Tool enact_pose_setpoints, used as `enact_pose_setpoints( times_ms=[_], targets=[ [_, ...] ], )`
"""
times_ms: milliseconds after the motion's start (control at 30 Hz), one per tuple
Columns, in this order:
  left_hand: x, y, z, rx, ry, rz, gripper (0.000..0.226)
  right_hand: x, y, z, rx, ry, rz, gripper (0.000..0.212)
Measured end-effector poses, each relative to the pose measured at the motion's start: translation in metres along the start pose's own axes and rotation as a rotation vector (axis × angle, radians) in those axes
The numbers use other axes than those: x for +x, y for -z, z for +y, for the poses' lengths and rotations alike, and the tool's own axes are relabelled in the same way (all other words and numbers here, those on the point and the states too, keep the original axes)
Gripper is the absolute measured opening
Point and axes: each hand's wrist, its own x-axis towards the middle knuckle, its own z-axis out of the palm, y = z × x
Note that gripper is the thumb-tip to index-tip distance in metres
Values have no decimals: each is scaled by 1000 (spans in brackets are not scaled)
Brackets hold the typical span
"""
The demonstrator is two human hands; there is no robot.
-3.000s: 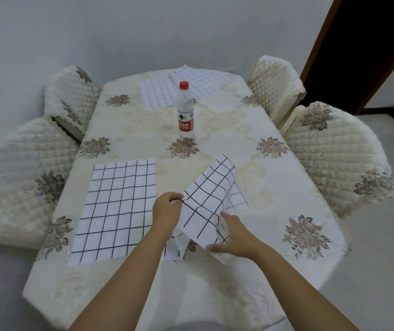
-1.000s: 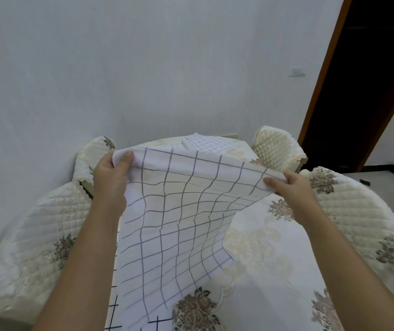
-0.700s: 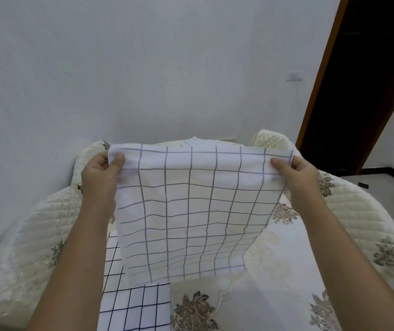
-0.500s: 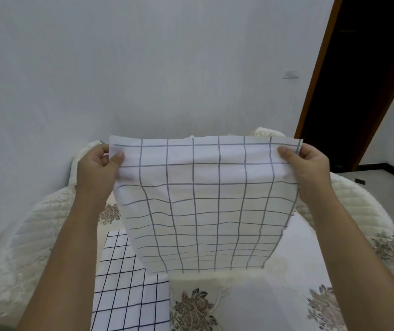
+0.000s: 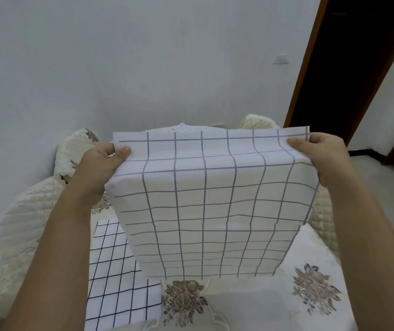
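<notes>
I hold a white cloth with a dark grid (image 5: 210,206) spread out in the air above the table. My left hand (image 5: 98,168) pinches its upper left corner, thumb on top. At the upper right corner my right hand (image 5: 322,158) pinches it the same way. The cloth hangs down toward me and hides the middle of the table. A second grid cloth (image 5: 117,278) lies flat on the table at the lower left, partly under my left forearm.
The table (image 5: 246,304) wears a cream floral cover. Quilted chair covers stand at the left (image 5: 21,225) and right (image 5: 322,225). A folded grid cloth (image 5: 186,127) peeks over the held cloth at the far end. A dark doorway (image 5: 348,68) is at the right.
Over three seconds I lifted the crumpled cloth off the table and spread it out flat. In the last half second it has tilted so its top edge points away from me.
</notes>
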Motion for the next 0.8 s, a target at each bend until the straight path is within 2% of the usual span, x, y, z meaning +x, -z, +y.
enact_pose_setpoints(
  times_ms=[267, 500, 633, 667, 700, 800],
  targets=[
    [6, 2, -4, -106, 260, -171, 17, 4, 11, -15, -179, -81, -52, 12],
    [17, 8, -25, -121, 558, -64, 19, 26, 0, 7, -290, -199, -98, 22],
    [24, 7, -44, -126, 551, -58, 30, 41, -14, 32, -324, -201, -100, 19],
    [27, 5, -50, -94, 516, -45, 24, 44, -19, 38, -335, -191, -89, 16],
    [28, 0, -52, -45, 480, -40, 18, 48, -24, 45, -350, -176, -72, 19],
    [37, -9, -66, 172, 331, 20, 28, 61, -37, 67, -411, -143, -38, 41]
  ],
)
